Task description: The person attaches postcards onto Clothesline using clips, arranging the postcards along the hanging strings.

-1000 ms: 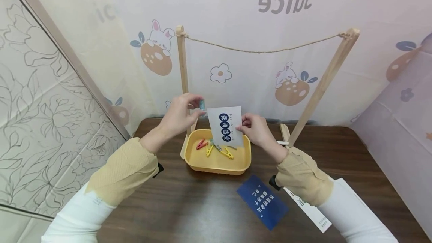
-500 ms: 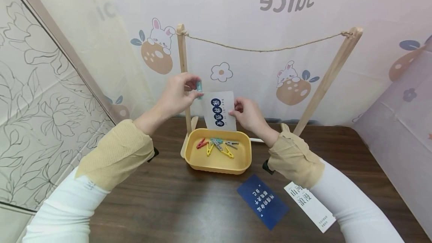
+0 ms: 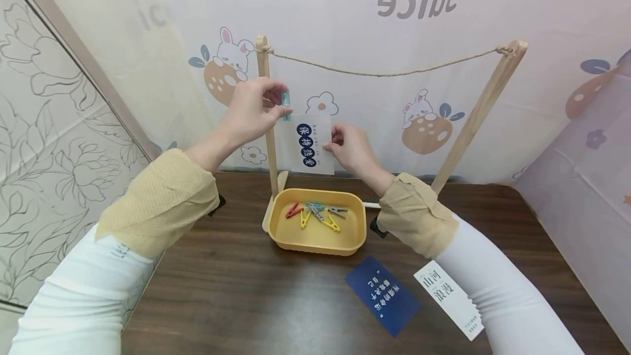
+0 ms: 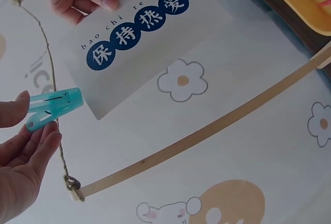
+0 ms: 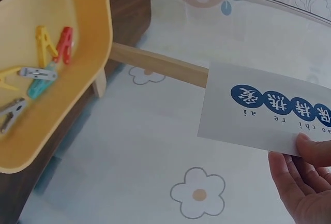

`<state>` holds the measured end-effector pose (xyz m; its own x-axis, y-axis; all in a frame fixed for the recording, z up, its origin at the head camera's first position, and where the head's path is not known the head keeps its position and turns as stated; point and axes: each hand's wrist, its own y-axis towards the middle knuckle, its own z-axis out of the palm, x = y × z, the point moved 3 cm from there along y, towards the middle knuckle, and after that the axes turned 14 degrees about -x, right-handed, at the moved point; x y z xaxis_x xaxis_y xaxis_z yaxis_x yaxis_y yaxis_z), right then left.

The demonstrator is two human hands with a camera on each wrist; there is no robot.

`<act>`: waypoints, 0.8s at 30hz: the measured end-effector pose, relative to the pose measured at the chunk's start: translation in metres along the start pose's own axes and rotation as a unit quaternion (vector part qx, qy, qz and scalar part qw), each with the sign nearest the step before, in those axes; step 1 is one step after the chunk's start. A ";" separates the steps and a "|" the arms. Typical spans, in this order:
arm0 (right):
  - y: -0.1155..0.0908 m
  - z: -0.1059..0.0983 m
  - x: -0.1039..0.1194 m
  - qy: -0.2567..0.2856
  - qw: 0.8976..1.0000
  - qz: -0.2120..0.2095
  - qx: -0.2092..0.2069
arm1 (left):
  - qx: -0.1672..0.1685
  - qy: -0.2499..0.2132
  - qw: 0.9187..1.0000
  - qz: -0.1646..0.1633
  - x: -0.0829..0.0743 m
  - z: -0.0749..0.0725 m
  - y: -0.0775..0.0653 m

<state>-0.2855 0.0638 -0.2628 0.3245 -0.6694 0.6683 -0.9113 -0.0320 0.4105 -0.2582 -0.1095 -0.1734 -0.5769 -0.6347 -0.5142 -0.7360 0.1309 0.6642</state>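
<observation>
My left hand (image 3: 253,107) pinches a teal clothespin (image 4: 56,105) between thumb and fingers. The clothespin is near the upper left corner of a white card (image 3: 310,149) with dark blue circles and characters. In the left wrist view a small gap shows between clothespin and card. My right hand (image 3: 356,149) grips the card by its right edge, thumb in front. Both hands are below a twine line (image 3: 379,75) strung between two wooden posts, nearer the left post (image 3: 270,141).
Below the hands a yellow basin (image 3: 317,245) holds several red, yellow, grey and teal clothespins (image 3: 315,211). A blue card (image 3: 383,296) and a white card (image 3: 451,301) lie on the dark wooden table (image 3: 236,289). The right post (image 3: 480,111) leans outward. A printed curtain hangs behind.
Both hands have risen and shifted left, carrying the card and the clothespin up from over the basin toward the twine. The clothespins in the basin are now uncovered.
</observation>
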 end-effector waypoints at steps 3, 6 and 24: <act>0.005 0.001 0.003 0.000 1.000 0.004 -0.005 | 0.001 0.001 1.000 -0.003 0.000 -0.002 0.006; 0.009 0.003 0.006 0.005 1.000 0.012 -0.009 | 0.002 0.005 1.000 -0.004 -0.002 -0.004 0.013; 0.037 0.008 0.027 0.071 0.996 0.031 -0.051 | -0.014 0.027 0.999 -0.010 -0.012 -0.015 0.048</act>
<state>-0.3127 0.0387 -0.2347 0.3077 -0.5563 0.7719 -0.9026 0.0861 0.4218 -0.2816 -0.1066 -0.1271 -0.5420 -0.6774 -0.4973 -0.7358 0.0966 0.6703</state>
